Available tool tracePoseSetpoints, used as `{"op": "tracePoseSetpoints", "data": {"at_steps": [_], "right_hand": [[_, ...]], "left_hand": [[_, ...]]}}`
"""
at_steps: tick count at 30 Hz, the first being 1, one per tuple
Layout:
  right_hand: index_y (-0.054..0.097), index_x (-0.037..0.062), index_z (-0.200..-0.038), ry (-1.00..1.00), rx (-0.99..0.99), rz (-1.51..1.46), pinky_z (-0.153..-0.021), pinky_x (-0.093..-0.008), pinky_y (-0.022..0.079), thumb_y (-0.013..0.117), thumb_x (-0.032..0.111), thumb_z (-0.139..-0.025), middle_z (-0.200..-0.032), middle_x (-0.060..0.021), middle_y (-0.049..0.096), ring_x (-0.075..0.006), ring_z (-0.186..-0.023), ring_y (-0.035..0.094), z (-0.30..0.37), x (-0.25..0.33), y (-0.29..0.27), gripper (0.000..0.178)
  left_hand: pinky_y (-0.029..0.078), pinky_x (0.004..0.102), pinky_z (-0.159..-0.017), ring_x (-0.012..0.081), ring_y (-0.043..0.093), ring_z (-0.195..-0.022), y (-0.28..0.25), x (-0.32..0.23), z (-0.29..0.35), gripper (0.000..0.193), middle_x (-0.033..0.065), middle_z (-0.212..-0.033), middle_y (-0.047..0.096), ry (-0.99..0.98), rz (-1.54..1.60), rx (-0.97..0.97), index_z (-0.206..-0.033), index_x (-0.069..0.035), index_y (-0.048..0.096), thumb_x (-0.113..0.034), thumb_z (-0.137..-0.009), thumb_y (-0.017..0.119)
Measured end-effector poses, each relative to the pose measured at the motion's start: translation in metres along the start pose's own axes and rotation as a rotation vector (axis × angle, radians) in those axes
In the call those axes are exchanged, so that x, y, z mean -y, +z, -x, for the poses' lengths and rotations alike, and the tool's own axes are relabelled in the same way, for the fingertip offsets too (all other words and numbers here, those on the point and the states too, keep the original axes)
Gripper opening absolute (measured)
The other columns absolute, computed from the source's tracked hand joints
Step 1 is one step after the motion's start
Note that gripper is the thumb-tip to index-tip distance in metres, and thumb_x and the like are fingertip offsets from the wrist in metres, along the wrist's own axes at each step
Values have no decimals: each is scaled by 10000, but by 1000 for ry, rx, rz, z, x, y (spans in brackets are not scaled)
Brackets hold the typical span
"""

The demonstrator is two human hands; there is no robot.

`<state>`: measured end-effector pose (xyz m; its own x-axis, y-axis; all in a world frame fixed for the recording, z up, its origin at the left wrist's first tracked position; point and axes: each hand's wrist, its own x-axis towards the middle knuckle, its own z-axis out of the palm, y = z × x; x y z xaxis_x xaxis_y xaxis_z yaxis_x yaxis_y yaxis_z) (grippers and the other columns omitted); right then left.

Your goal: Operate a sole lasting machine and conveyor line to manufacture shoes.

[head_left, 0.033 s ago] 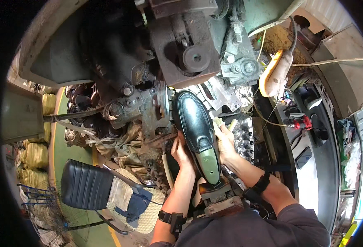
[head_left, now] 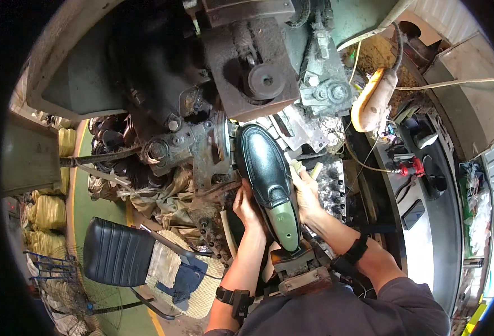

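A glossy black leather shoe upper (head_left: 262,162) sits on a green shoe last (head_left: 284,227), its toe pointing away from me under the machine head (head_left: 266,81). My left hand (head_left: 248,208) grips the left side of the upper, its fingers partly hidden beneath the edge. On the other side, my right hand (head_left: 306,195) holds the right edge near the middle of the shoe, with a pale scrap (head_left: 298,167) by its fingertips. The heel end of the last rests against a metal support (head_left: 303,274) close to my body.
A black padded chair (head_left: 118,252) stands at the lower left. Yellowish bundles (head_left: 48,210) are stacked at the far left. To the right, a yellow-and-white lamp-like tool (head_left: 375,101) hangs by a cord, and a red air tool (head_left: 415,167) lies on the bench beside a phone (head_left: 413,214).
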<state>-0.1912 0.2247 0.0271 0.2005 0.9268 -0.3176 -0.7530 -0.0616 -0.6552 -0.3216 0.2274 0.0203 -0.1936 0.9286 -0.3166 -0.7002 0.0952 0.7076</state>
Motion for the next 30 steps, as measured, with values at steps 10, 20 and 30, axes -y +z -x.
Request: {"op": "tracePoseSetpoints", "data": {"at_steps": [10, 20, 30], "right_hand": [[589, 24, -1270, 76, 75, -70, -1122, -306, 311, 701, 205, -941, -1254, -6, 595, -113, -1209, 485, 3, 5, -5, 392], [553, -37, -1342, -2, -47, 60, -1189, -297, 194, 696, 122, -927, -1499, -107, 450, -178, -1404, 354, 11, 11, 5, 467], [611, 10, -1230, 75, -24, -15, -1071, -284, 363, 689, 137, -942, -1233, -26, 609, -132, -1187, 508, 5, 10, 1, 325]], "left_hand": [[511, 301, -791, 152, 637, -847, 16, -13, 14, 268, 42, -965, 680, 14, -1, -91, -990, -33, 657, -301, -981, 641], [517, 322, -748, 172, 634, -840, 17, -26, 27, 252, 62, -959, 696, -8, 28, -154, -982, -4, 700, -253, -941, 704], [512, 326, -782, 181, 639, -862, 21, -26, 22, 288, 74, -1018, 699, 23, -98, -248, -1028, 10, 699, -258, -924, 721]]}}
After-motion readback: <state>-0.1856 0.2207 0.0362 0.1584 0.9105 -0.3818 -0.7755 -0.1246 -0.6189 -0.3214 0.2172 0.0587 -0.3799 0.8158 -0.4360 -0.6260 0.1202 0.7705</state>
